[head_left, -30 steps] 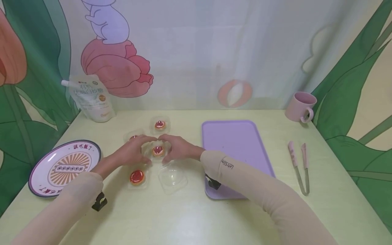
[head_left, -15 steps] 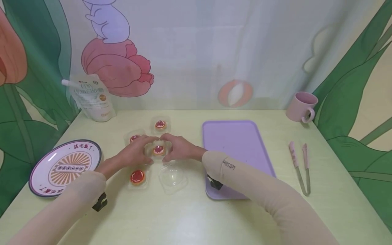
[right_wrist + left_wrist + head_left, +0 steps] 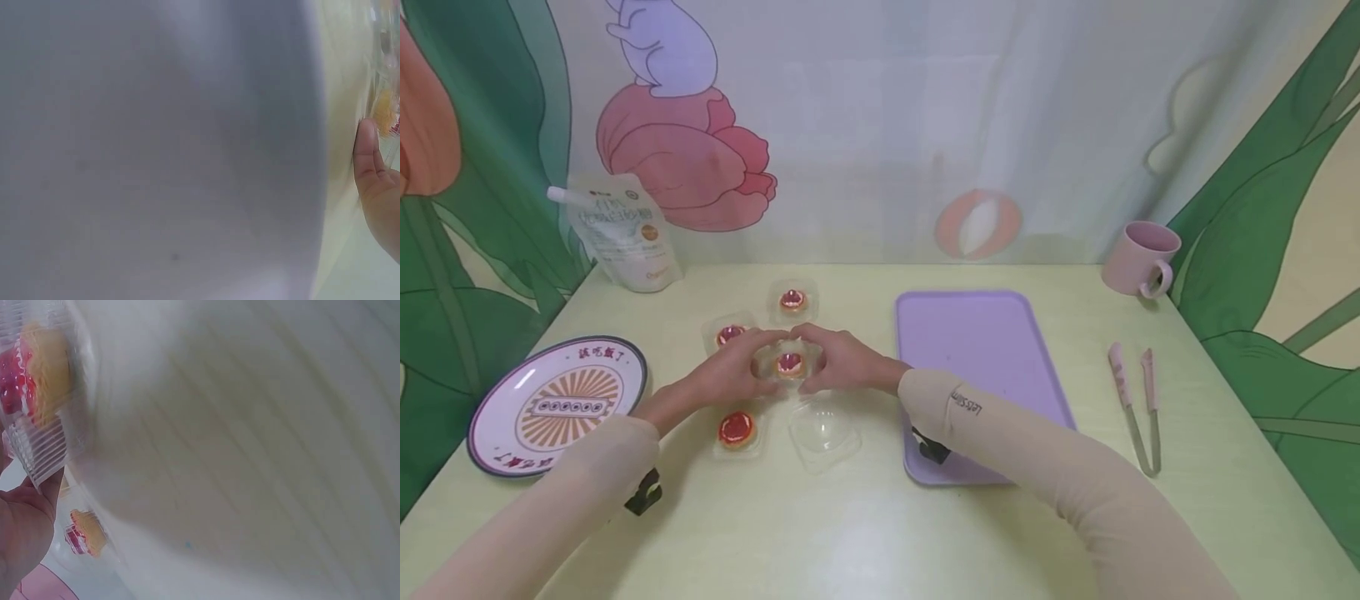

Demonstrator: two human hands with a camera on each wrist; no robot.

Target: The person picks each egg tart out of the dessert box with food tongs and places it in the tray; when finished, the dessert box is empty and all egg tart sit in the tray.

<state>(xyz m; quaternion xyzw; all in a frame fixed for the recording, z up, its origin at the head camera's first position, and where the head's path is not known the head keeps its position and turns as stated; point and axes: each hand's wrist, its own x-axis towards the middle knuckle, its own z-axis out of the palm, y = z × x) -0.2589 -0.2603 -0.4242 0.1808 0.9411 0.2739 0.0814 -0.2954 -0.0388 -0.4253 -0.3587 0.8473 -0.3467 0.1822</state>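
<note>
Head view, held box: a clear, squarish plastic box (image 3: 770, 363) around a small round tart (image 3: 789, 364) with golden crust and red topping is left of the frame's centre.
Head view, grip: the person's left hand (image 3: 726, 367) and right hand (image 3: 848, 360) curve round its two sides, clamped on it, fingertips nearly meeting at the far edge.
Head view, risk: uneven squeezing could buckle the thin walls and make the tart slide; a shift to the upper left could bump the clear plastic tart box (image 3: 711, 329) close by.
Head view, direction: topping faces up; the box looks level and nearly square, so no long axis stands out.
Left wrist view, near box: a ridged clear plastic box (image 3: 47, 453) with a tart fills the upper left, topping towards the left edge; whether this is the held one cannot be told.
Left wrist view, grip: partly hidden behind that box, so unreadable here.
Right wrist view, held box: seemingly the one cut off at the right edge, topping towards that edge, fingers against its wall; pressing too low there might tip it.
</note>
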